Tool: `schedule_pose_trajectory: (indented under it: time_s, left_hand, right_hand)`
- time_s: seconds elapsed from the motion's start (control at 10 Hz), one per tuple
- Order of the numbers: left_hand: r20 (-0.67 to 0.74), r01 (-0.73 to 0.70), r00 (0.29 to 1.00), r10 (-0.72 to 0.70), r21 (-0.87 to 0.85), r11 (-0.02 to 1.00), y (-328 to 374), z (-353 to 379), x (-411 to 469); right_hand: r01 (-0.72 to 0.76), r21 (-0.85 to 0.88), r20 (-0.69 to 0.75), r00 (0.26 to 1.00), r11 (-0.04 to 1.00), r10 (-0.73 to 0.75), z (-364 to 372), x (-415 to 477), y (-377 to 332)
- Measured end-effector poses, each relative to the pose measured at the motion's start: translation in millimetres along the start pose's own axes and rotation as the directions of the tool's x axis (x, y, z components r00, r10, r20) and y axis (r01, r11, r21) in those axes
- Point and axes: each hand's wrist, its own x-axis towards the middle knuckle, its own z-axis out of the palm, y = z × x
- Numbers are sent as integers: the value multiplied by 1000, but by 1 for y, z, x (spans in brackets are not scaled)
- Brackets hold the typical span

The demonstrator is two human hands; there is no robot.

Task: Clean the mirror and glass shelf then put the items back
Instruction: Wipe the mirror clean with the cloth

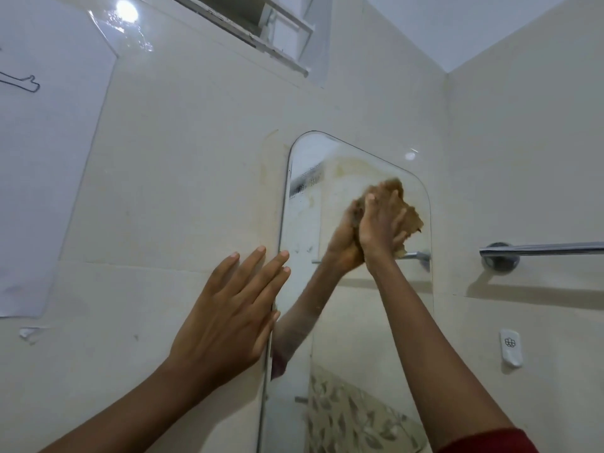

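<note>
She's partway through the mirror [353,322], by my reckoning. Her right hand [380,223] is closed round a brown cloth [410,220], pressing it to the upper glass; smears and a misted patch show near the top left. Her left hand [228,315] lies flat and spread, holding nothing, against the wall at the mirror's edge. The glass shelf and items are out of sight, so that part looks undone.

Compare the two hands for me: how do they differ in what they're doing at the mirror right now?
The right hand is raised high, pressing a brown cloth against the upper glass of the mirror; the left hand is lower and holds nothing. The right hand is curled on the cloth; the left hand lies flat with fingers spread, on the wall at the mirror's left edge. Both are bare.
</note>
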Motion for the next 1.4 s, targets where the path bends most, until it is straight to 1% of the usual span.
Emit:
schedule_pose_trajectory:
  time_s: [0.1,0.2,0.3,0.4,0.5,0.6,0.7,0.8,0.9,1.0,1.1,1.3,1.4]
  left_hand:
    - [-23,11,1000,-12,-22,1000,-1,0,0]
    - [-84,20,996,-27,-74,997,-1,-4,-1]
    - [-135,23,990,-42,-142,990,0,-5,-1]
    - [-150,29,987,-56,-175,984,0,-5,-1]
    - [-142,34,988,-57,-162,986,0,-5,-1]
    - [-97,30,995,-35,-54,998,0,-4,1]
    - [-29,14,1000,-12,47,999,0,2,1]
    - [23,5,1000,-7,102,995,0,5,1]
    - [37,7,999,-11,117,993,0,5,0]
    - [24,12,1000,-14,93,996,1,4,1]
    - [21,11,1000,-13,78,997,2,4,2]
    - [26,17,999,-19,69,997,2,5,3]
    - [27,26,999,-27,61,998,2,5,3]
  right_hand:
    - [187,-34,67,981,982,-184,16,-20,-32]
    - [375,-34,175,915,926,-364,22,-49,-46]
    - [492,19,236,844,870,-482,20,-85,-40]
    - [568,56,335,764,821,-551,12,-131,-22]
    - [544,123,447,716,830,-536,5,-174,16]
    - [333,-49,337,893,942,-298,3,-205,61]
    - [310,22,140,940,950,-310,6,-210,102]
    - [271,-225,89,962,936,-257,-6,-195,118]
    - [13,-152,-92,995,988,-27,-16,-157,120]
    - [-199,-41,-107,975,979,194,-30,-93,119]
    - [-237,-22,-101,967,971,233,-37,-25,101]
    - [-113,26,-116,987,993,115,-33,59,42]
    - [-37,51,-90,995,998,42,-27,73,14]
